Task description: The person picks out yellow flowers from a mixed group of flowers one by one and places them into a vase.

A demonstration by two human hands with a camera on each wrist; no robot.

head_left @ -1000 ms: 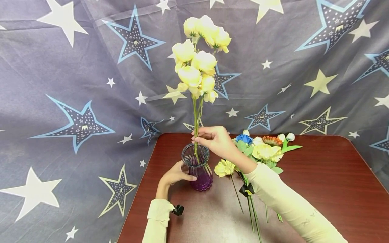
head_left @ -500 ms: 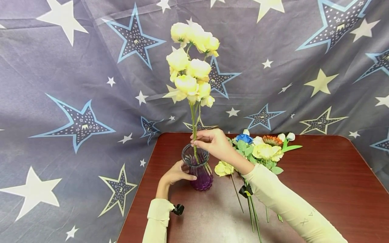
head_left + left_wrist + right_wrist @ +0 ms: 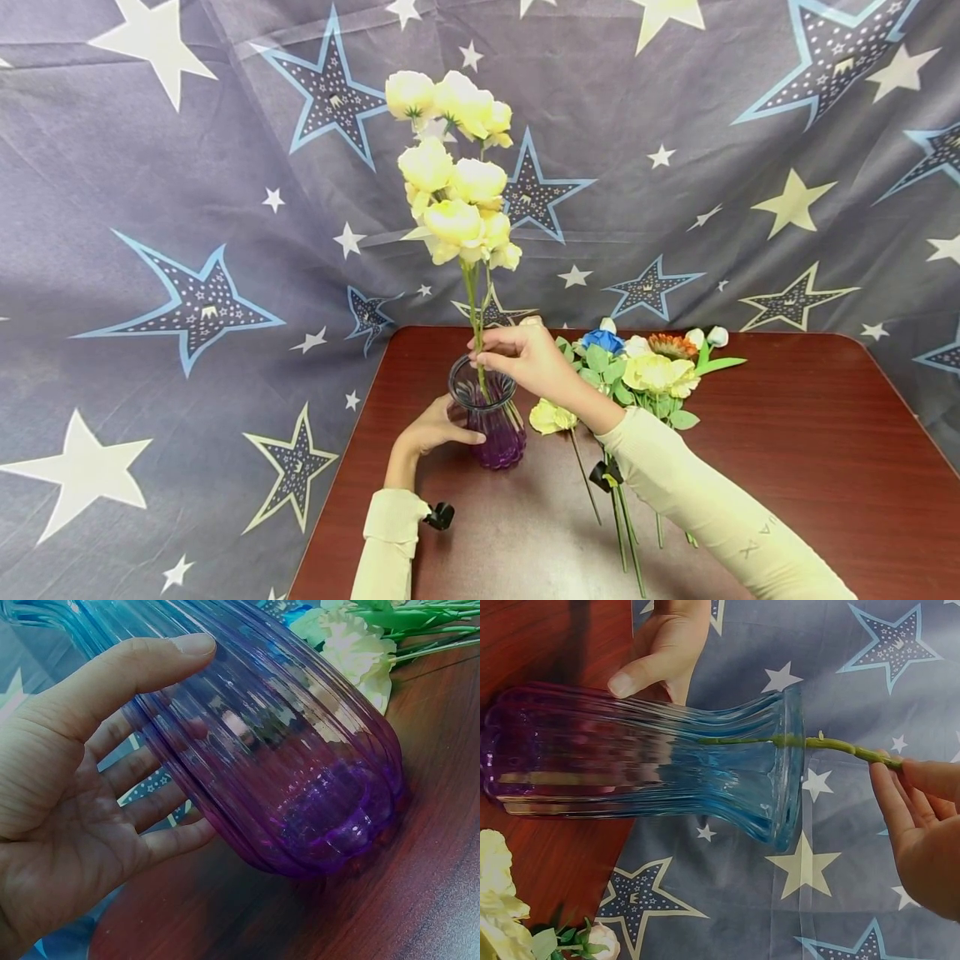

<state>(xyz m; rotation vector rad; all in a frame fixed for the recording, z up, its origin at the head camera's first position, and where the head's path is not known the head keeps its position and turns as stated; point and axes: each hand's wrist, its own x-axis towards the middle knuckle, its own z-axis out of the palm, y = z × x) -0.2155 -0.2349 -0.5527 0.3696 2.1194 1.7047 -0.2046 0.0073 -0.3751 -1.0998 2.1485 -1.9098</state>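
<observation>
A ribbed glass vase (image 3: 498,437), blue at the neck and purple at the base, stands upright on the table. My left hand (image 3: 438,429) holds its side, thumb across the near face and fingers behind it, as the left wrist view shows for the vase (image 3: 277,750). Above the rim, my right hand (image 3: 525,358) pinches the green stem (image 3: 840,746) of a tall spray of pale yellow flowers (image 3: 457,221). The stem passes through the vase's mouth, and its lower end shows inside the upper part of the glass. The blooms lean slightly left.
Right of the vase lies a loose bunch of flowers (image 3: 656,375) with a blue rose (image 3: 602,342), an orange bloom (image 3: 672,347) and white buds. One yellow flower (image 3: 553,416) lies nearest the vase. A star-patterned cloth (image 3: 187,167) hangs behind the dark red table (image 3: 810,433).
My right hand has come down slightly toward the vase's mouth. The yellow blooms have sunk and swung to the left. My left hand and the vase have stayed in place.
</observation>
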